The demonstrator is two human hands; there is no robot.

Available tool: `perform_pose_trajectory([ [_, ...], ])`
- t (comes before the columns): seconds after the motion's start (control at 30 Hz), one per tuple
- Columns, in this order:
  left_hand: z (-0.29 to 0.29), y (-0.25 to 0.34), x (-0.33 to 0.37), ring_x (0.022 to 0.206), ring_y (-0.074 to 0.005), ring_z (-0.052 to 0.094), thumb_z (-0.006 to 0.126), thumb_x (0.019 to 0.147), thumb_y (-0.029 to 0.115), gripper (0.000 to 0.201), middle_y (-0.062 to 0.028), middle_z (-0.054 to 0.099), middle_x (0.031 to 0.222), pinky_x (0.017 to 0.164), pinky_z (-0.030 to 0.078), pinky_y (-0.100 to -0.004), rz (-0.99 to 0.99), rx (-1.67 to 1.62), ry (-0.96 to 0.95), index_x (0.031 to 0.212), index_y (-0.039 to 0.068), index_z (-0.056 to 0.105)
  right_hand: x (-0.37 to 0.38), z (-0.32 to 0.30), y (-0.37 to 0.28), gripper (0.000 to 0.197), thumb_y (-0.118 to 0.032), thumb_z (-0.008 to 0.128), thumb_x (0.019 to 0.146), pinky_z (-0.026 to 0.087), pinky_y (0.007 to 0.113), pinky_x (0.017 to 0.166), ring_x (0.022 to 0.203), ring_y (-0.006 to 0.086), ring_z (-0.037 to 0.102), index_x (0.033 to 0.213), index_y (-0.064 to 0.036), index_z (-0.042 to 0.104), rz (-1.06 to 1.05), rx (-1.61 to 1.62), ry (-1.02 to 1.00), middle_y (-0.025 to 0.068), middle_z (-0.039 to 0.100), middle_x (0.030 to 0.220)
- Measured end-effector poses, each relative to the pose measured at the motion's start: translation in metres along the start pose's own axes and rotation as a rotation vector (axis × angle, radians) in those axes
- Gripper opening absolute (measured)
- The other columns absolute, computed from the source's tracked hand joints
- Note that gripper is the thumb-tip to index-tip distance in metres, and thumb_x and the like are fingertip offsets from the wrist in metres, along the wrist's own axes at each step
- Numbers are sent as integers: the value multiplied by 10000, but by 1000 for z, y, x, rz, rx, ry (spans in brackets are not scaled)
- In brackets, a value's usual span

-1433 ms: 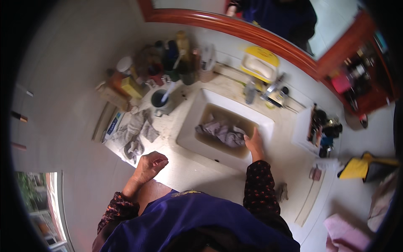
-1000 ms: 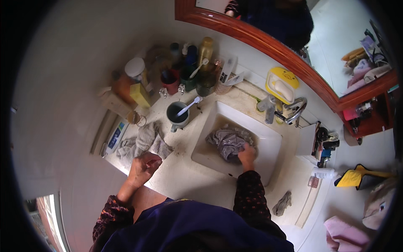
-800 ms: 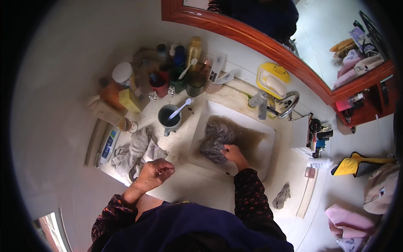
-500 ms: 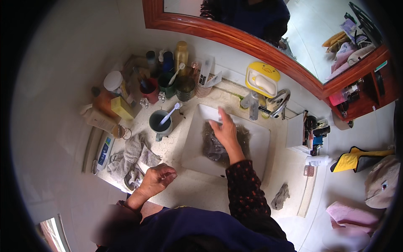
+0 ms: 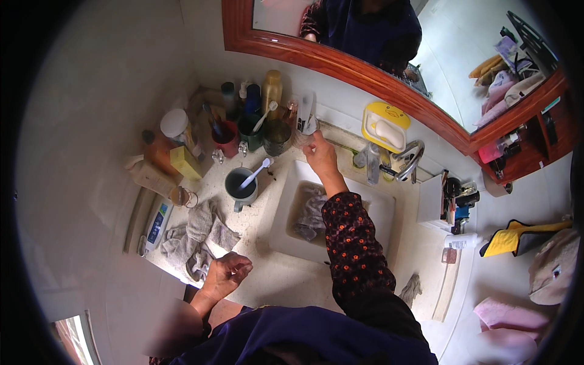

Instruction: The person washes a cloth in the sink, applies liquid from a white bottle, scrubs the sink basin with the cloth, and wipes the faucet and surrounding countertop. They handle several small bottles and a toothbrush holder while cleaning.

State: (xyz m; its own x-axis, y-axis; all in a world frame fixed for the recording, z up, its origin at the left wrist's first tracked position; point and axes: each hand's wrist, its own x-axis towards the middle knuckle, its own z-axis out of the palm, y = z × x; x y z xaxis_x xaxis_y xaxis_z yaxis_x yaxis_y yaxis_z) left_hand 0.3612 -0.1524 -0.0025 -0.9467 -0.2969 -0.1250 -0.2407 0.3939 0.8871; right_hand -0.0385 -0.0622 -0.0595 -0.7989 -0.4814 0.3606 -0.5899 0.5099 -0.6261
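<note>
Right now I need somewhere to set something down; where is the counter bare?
The counter is bare in front of the sink, between the left hand and right sleeve, and between the sink and the white box. Cups and bottles crowd the back left corner; grey cloth covers the left front.

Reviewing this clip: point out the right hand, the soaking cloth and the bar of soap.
Right hand [image 5: 323, 157]: head view, back of the hand.
Soaking cloth [image 5: 312, 208]: head view, middle of its visible folds.
Bar of soap [image 5: 389, 132]: head view, its upper face.
</note>
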Motion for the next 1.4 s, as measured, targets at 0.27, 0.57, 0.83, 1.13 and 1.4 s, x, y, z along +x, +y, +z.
perform_pose_trajectory([
  [0.27,0,0,13,646,-164,618,719,848,86,97,-78,671,825,601,504,-283,55,-9,-29,920,28,692,-32,-48,-4,203,-168,713,854,527,358,633,684,254,672,1016,-52,673,131,248,-3,142,693,789],
  [0.57,26,44,74,1079,-372,579,860,667,154,843,-197,561,1251,896,489,-391,247,85,36,1387,40,436,-127,-141,-63,211,-125,754,823,514,330,691,784,284,666,986,-23,666,-88,155,-188,123,675,909],
  [0.83,50,66,96,1265,-348,472,894,601,128,949,-202,503,1313,1058,397,-387,315,-17,-122,1391,4,384,-186,-163,-96,270,-35,650,828,527,372,684,775,306,649,1093,-86,632,-259,283,-423,122,628,965],
  [1.13,-1,-19,24,1160,-246,528,870,645,125,827,-120,533,1239,968,469,-397,90,-314,328,1331,13,422,-232,-168,-45,400,-80,684,839,533,362,703,823,269,664,1230,-71,597,22,161,-337,147,661,1034],
  [1.4,-67,-66,47,1110,-223,531,794,718,16,751,-129,506,1276,926,510,-365,69,-296,737,1345,16,381,-232,-154,67,301,-153,695,820,524,408,705,820,319,665,1104,-69,641,260,-94,-215,146,671,915],
])
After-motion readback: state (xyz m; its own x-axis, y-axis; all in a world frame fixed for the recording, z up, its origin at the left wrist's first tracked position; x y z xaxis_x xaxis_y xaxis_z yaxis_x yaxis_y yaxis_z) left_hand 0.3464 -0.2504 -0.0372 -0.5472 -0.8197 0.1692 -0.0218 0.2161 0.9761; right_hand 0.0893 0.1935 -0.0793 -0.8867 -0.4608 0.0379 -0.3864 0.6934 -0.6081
